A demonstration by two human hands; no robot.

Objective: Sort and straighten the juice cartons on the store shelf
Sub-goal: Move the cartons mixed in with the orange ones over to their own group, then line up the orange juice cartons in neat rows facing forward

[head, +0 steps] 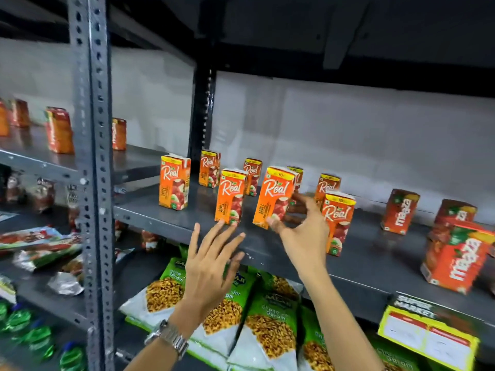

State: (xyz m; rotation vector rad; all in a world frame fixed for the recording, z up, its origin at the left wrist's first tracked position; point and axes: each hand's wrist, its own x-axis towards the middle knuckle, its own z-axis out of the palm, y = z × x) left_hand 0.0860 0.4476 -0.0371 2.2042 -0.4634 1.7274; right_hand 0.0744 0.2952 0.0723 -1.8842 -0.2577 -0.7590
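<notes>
Several orange Real apple juice cartons stand scattered on the grey metal shelf (267, 247). My right hand (300, 228) grips one tilted Real carton (276, 195) by its lower right side, thumb at its front bottom corner. My left hand (211, 266) is spread open in front of the shelf edge, fingertips just below another upright Real carton (231, 195). More Real cartons stand at the left (174, 180), at the right (338, 223) and behind. Red Maaza cartons stand at the right, one near (455, 258) and one further back (399, 211).
A perforated grey upright (92, 183) divides this bay from the left bay, where more orange cartons (59, 129) stand. Green and white snack bags (267, 330) lie on the shelf below. A yellow price label (428, 336) hangs on the shelf edge at right.
</notes>
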